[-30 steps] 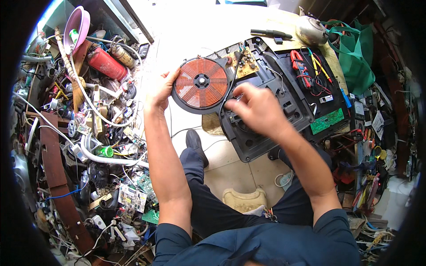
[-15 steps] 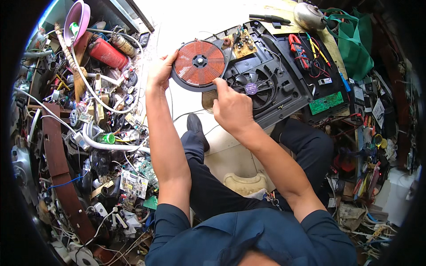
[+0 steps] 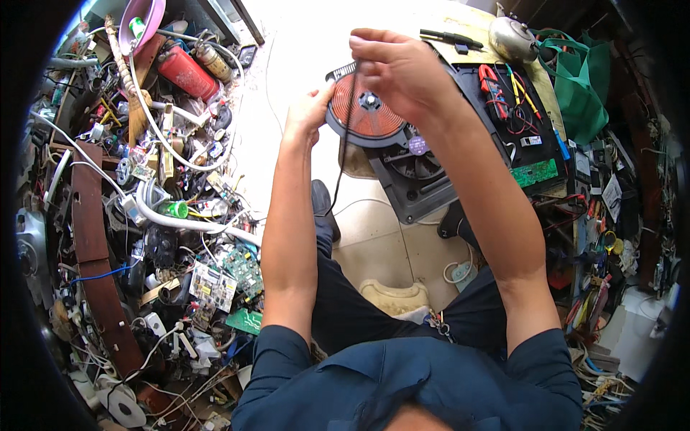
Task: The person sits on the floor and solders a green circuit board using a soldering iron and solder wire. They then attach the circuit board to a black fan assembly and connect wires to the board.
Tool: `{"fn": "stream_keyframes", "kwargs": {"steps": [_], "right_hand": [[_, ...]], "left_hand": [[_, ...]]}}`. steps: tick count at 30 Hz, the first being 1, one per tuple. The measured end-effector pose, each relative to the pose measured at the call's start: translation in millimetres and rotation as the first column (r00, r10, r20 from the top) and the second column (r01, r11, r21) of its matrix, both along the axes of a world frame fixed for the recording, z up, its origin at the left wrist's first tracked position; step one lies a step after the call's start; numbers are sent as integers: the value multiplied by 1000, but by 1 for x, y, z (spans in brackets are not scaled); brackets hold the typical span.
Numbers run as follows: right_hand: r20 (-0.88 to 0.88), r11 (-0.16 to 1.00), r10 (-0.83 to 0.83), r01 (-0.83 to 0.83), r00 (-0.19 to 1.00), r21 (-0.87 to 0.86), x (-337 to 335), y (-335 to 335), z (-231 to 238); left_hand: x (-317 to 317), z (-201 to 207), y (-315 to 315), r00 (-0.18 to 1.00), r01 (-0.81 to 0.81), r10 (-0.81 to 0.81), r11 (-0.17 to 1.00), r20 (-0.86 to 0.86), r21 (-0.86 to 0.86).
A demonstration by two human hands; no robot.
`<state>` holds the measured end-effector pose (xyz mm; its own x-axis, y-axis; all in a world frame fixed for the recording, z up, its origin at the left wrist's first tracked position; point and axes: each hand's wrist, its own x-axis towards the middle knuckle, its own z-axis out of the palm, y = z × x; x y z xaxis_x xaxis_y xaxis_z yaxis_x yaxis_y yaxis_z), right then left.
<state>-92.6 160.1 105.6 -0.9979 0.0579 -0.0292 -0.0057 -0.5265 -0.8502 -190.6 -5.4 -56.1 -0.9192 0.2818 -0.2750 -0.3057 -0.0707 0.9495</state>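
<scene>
My left hand [image 3: 310, 115] is closed on the left rim of a round copper induction coil [image 3: 381, 118], which has a black frame and a pale centre knob. Above the coil, my right hand [image 3: 406, 75] is raised with a thin black power cord [image 3: 343, 154] in its fingers. That cord hangs across the coil's face and down toward my left shoe. Behind and below the coil lies the opened black induction cooker housing [image 3: 413, 197], its fan [image 3: 417, 167] partly showing. My right hand and forearm hide the circuit board side of the housing.
On the right are a red clamp meter [image 3: 491, 90], a green circuit board [image 3: 534, 172], a metal kettle [image 3: 512, 37] and a green bag [image 3: 582, 90]. A heap of electronic scrap [image 3: 215, 287] with a red fire extinguisher [image 3: 188, 73] fills the left.
My right hand has left the coil's lower edge and risen, now with the black cord. The coil and my left hand have shifted right, and the housing has shifted and turned.
</scene>
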Motion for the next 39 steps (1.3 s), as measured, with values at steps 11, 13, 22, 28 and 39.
{"fn": "stream_keyframes", "kwargs": {"steps": [11, 13, 22, 28, 39], "right_hand": [[82, 970, -146, 126, 986, 206, -66, -55, -44], [26, 951, -163, 151, 986, 268, -76, -50, -61], [-403, 43, 255, 406, 879, 913, 0, 4, -70], [-272, -163, 285, 326, 919, 931, 31, 15, -98], [-271, 40, 73, 268, 960, 962, 32, 35, -90]], "left_hand": [[32, 40, -36, 994, 67, -55, 989, 94, -134], [33, 42, -36, 992, 91, -83, 992, 94, -86], [36, 45, -45, 992, 52, -70, 984, -101, -173], [1, 33, -34, 952, -127, 44, 958, -304, -258], [77, 74, -26, 690, -345, -468, 459, -553, -819]]}}
